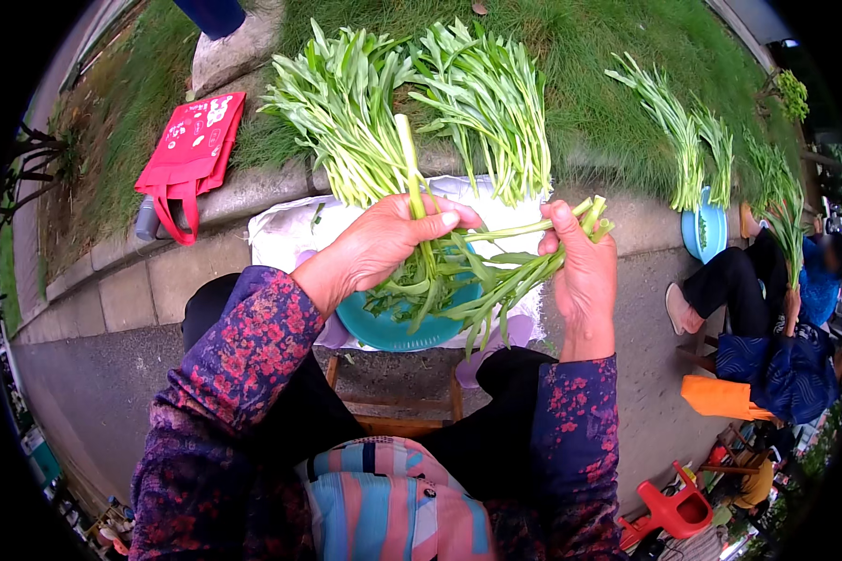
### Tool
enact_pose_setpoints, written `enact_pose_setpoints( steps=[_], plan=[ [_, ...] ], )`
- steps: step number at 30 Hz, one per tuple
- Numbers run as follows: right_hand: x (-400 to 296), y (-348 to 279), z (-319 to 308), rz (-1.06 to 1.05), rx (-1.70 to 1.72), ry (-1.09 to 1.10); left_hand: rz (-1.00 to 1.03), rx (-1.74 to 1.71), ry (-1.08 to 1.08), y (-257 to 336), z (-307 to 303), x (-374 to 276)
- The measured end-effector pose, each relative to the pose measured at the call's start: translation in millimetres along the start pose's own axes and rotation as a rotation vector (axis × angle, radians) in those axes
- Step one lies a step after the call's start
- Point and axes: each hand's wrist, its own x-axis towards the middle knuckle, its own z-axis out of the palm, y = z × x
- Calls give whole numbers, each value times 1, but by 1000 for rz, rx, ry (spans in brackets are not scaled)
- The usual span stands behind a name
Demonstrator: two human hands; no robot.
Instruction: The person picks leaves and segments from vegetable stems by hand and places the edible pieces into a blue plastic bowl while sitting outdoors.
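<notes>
My left hand [410, 228] grips a thick pale-green stalk [407, 151] of a leafy vegetable that looks like water spinach, its cut end pointing up. In my right hand [581, 284] are several leafy stems [533, 270], cut ends up and leaves drooping to the left. Both hands are raised above a teal plastic basin [393, 335], which holds torn leaves and stem pieces. The basin stands on a white woven sack [281, 235]. Beyond it, two large bunches of the greens [354, 126] [501, 119] lie side by side across the curb and grass.
A red tote bag [200, 140] and a grey bottle [147, 219] rest by the stone curb [130, 294] at left. At right are a blue basin [691, 235], more greens [673, 133], a seated person [778, 357] holding greens, and a red plastic stool [666, 508].
</notes>
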Motion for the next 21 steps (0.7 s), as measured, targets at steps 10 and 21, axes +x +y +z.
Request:
enact_pose_setpoints(
  steps=[10,21],
  plan=[
    [4,-23,-34,-100,94,220,162,104,337,4,-39,-1],
    [-5,-19,-15,-46,-14,85,154,477,352,-8,-39,-2]
  ],
)
